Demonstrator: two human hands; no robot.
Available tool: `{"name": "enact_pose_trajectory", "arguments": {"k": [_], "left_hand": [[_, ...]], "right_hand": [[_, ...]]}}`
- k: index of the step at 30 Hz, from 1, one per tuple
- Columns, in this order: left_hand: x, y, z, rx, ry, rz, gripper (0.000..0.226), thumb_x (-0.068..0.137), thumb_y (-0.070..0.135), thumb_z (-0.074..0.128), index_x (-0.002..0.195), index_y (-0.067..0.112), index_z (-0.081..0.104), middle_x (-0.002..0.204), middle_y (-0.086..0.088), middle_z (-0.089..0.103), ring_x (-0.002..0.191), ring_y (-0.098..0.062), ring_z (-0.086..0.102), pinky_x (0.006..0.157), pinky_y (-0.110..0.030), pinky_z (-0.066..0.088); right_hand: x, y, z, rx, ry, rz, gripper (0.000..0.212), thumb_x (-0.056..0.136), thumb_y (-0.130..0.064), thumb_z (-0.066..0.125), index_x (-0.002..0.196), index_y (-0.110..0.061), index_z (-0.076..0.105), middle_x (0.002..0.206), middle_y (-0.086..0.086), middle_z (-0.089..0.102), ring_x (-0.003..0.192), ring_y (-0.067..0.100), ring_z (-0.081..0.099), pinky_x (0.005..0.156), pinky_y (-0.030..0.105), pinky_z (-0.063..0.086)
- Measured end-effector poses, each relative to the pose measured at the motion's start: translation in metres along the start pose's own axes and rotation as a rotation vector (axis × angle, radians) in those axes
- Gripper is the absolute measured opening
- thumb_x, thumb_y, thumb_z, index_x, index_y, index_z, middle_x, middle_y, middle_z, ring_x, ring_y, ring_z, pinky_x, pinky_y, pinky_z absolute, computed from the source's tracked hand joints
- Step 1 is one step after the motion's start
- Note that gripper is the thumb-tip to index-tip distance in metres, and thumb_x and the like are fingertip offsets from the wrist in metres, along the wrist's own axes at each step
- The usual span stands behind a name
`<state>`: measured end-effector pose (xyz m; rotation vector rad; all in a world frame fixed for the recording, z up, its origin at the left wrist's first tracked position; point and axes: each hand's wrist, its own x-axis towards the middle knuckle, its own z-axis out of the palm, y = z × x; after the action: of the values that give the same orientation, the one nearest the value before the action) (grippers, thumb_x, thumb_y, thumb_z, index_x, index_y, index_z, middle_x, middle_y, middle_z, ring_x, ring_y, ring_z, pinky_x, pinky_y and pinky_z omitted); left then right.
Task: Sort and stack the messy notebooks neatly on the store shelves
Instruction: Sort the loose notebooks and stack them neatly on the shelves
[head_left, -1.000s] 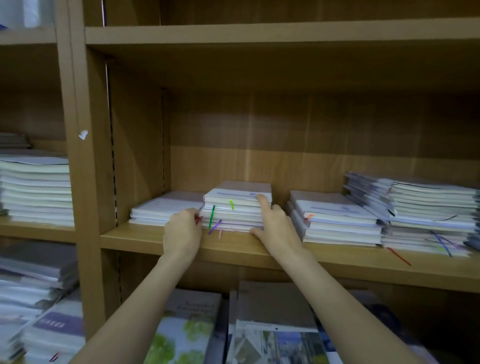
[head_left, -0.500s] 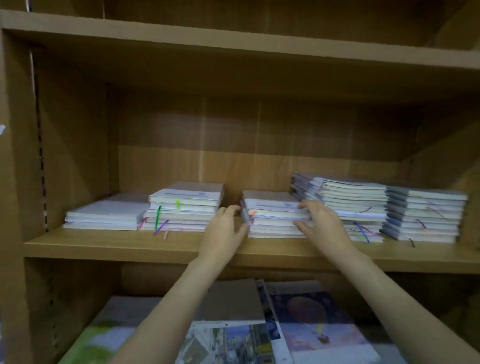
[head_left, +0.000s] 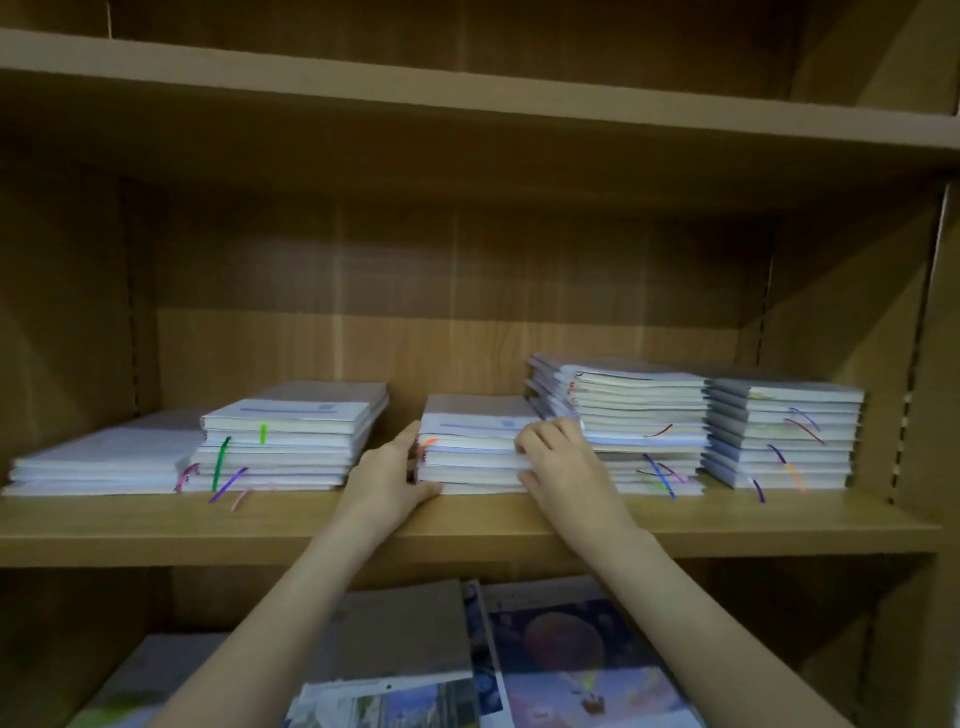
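Note:
Five piles of white notebooks with coloured ribbon markers lie along the wooden shelf. Between my hands sits the middle stack. My left hand presses flat against its left side, thumb up at the top corner and fingers along the bottom front edge. My right hand grips the stack's right front corner, fingers curled over the upper notebooks and thumb low. To the left stands a stack with a green ribbon, then a low flat stack. A taller stack touches the middle one on the right.
A fifth notebook stack stands near the shelf's right wall. The shelf board above leaves tall headroom. On the shelf below lie picture-covered books and a grey book, under my forearms.
Both hands left the green-ribbon stack and moved right to the middle stack. The left hand now lies against its side, and the right hand has closed on its front corner.

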<state>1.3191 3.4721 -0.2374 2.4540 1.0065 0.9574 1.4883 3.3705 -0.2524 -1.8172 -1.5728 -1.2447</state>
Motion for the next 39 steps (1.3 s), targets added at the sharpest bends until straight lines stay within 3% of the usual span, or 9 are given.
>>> {"name": "enact_pose_trajectory", "arguments": {"k": [5, 7, 9, 12, 20, 26, 32, 37, 39], "left_hand": [[-0.004, -0.001, 0.003, 0.031, 0.056, 0.011, 0.074, 0.086, 0.017, 0.064, 0.148, 0.022, 0.023, 0.144, -0.001, 0.042, 0.129, -0.021, 0.042, 0.102, -0.029, 0.034], [-0.009, 0.001, 0.005, 0.018, 0.194, 0.126, 0.064, 0.086, 0.011, 0.059, 0.144, 0.017, 0.032, 0.143, -0.002, 0.04, 0.13, -0.022, 0.038, 0.105, -0.033, 0.032], [-0.013, 0.009, 0.009, -0.037, 0.381, 0.216, 0.049, 0.085, 0.006, 0.056, 0.132, 0.011, 0.046, 0.132, -0.005, 0.047, 0.124, -0.022, 0.04, 0.101, -0.033, 0.032], [-0.009, 0.039, 0.026, -0.084, 0.5, 0.309, 0.037, 0.083, 0.002, 0.051, 0.119, 0.007, 0.054, 0.119, -0.007, 0.052, 0.11, -0.023, 0.046, 0.091, -0.03, 0.032], [-0.007, 0.14, 0.097, -0.103, 0.42, 0.507, 0.04, 0.076, 0.008, 0.048, 0.115, 0.011, 0.057, 0.118, -0.005, 0.054, 0.111, -0.021, 0.046, 0.087, -0.033, 0.033], [-0.002, 0.149, 0.114, 0.067, 0.345, 0.522, 0.04, 0.078, 0.013, 0.052, 0.117, 0.015, 0.056, 0.125, -0.001, 0.049, 0.119, -0.021, 0.044, 0.099, -0.037, 0.032], [-0.006, 0.145, 0.115, 0.082, 0.332, 0.538, 0.051, 0.075, 0.026, 0.028, 0.117, 0.015, 0.056, 0.127, -0.002, 0.052, 0.119, -0.016, 0.043, 0.101, -0.033, 0.028], [-0.011, 0.128, 0.11, 0.119, 0.336, 0.577, 0.054, 0.076, 0.022, 0.03, 0.125, 0.013, 0.052, 0.134, -0.004, 0.05, 0.123, -0.015, 0.042, 0.108, -0.035, 0.026], [-0.013, 0.116, 0.101, 0.102, 0.409, 0.535, 0.051, 0.077, 0.02, 0.033, 0.123, 0.011, 0.053, 0.131, -0.006, 0.052, 0.122, -0.017, 0.043, 0.107, -0.037, 0.03]], "right_hand": [[-0.002, 0.001, -0.002, 0.076, 0.067, -0.03, 0.025, 0.062, -0.006, 0.078, 0.081, -0.008, 0.062, 0.086, 0.008, 0.065, 0.088, 0.022, 0.045, 0.082, 0.031, 0.035], [-0.011, 0.008, -0.014, 0.135, 0.141, -0.043, 0.007, 0.077, -0.009, 0.06, 0.083, -0.006, 0.063, 0.097, 0.01, 0.066, 0.097, 0.022, 0.044, 0.086, 0.03, 0.037], [-0.024, 0.022, -0.033, 0.146, 0.176, 0.002, 0.016, 0.086, -0.014, 0.05, 0.086, -0.007, 0.064, 0.104, 0.009, 0.065, 0.101, 0.021, 0.046, 0.088, 0.031, 0.041], [-0.052, 0.061, -0.056, 0.092, 0.186, 0.104, 0.008, 0.08, -0.005, 0.063, 0.088, -0.008, 0.066, 0.108, 0.008, 0.064, 0.103, 0.021, 0.046, 0.084, 0.036, 0.048], [-0.087, 0.163, -0.103, 0.075, -0.104, 0.565, 0.062, 0.081, -0.02, 0.073, 0.135, -0.01, 0.043, 0.142, 0.012, 0.033, 0.131, 0.029, 0.033, 0.101, 0.036, 0.039], [-0.069, 0.172, -0.09, -0.053, -0.211, 0.511, 0.091, 0.079, -0.05, 0.067, 0.149, -0.024, 0.014, 0.155, 0.009, 0.008, 0.142, 0.029, 0.01, 0.114, 0.043, 0.016], [-0.07, 0.186, -0.068, -0.199, -0.372, 0.558, 0.119, 0.072, -0.063, 0.067, 0.148, -0.028, -0.018, 0.158, 0.009, -0.014, 0.145, 0.033, -0.005, 0.114, 0.054, 0.011], [-0.068, 0.174, -0.073, -0.172, -0.326, 0.616, 0.106, 0.078, -0.051, 0.068, 0.151, -0.026, -0.005, 0.158, 0.013, -0.005, 0.145, 0.035, 0.0, 0.114, 0.055, 0.011], [-0.06, 0.157, -0.079, -0.053, -0.083, 0.609, 0.086, 0.081, -0.034, 0.071, 0.149, -0.015, 0.02, 0.154, 0.02, 0.013, 0.14, 0.039, 0.015, 0.11, 0.057, 0.02]]}}
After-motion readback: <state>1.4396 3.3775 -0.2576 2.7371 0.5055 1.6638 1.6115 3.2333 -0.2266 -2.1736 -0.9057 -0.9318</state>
